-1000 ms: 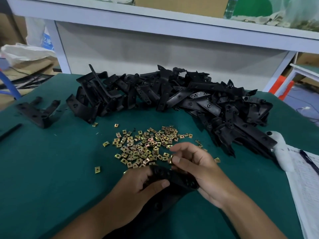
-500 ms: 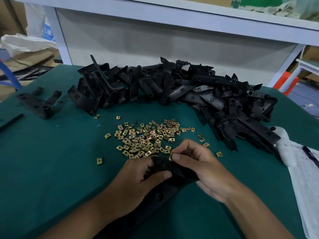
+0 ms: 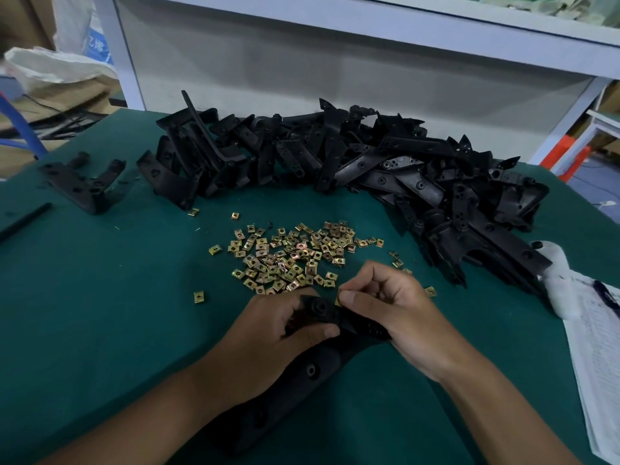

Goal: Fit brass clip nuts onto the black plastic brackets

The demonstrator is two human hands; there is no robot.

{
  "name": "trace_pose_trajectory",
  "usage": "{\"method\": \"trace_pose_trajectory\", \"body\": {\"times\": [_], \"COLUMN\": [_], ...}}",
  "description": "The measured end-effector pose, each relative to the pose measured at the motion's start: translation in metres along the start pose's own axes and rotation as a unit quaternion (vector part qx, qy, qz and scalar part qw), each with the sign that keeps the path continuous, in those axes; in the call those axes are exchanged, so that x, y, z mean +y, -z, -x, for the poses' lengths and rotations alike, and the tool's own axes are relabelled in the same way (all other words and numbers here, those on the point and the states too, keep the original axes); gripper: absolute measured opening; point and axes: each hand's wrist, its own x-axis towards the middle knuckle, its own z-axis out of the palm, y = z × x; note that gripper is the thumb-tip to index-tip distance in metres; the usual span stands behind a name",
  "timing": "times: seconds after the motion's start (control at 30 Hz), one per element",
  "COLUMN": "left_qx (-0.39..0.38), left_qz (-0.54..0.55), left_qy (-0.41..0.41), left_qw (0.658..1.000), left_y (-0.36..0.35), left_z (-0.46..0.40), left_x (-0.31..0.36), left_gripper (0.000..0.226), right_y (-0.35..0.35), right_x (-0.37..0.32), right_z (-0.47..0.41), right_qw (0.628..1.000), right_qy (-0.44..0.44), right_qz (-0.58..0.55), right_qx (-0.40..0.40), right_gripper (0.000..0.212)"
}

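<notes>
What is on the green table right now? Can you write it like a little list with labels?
left hand: left hand grips the held bracket
right hand: right hand pinches a brass clip nut at the bracket's end
loose nuts: pile of clip nuts on the green table
spare parts: heap of black brackets behind the nuts
far left: one lone bracket
right edge: printed paper
</notes>
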Motion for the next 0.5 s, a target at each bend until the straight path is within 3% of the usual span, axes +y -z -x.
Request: {"method": "trace_pose_trajectory", "body": {"times": [0.2, 0.3, 0.5], "left_qx": [0.029, 0.041, 0.05], "left_qz": [-0.01, 0.0, -0.011], "left_qy": [0.005, 0.005, 0.023], "left_qw": [1.0, 0.999, 0.998], "left_y": [-0.0007, 0.0019, 0.0012], "left_z": [0.0006, 0.0005, 0.0006], "left_x": [0.0036, 0.006, 0.0079], "left_gripper": [0.029, 0.025, 0.024], "right_y": [0.0032, 0.0012, -0.0028], "right_x": [-0.0028, -0.0011, 0.0051], "right_z": [0.0011, 0.0039, 0.0021], "right_qw": [0.999, 0.988, 0.981], "right_qy": [0.023, 0.022, 0.056], "right_qz": [0.041, 0.138, 0.184], "right_qx": [-0.024, -0.07, -0.005], "right_gripper": [0.007, 0.005, 0.008]}}
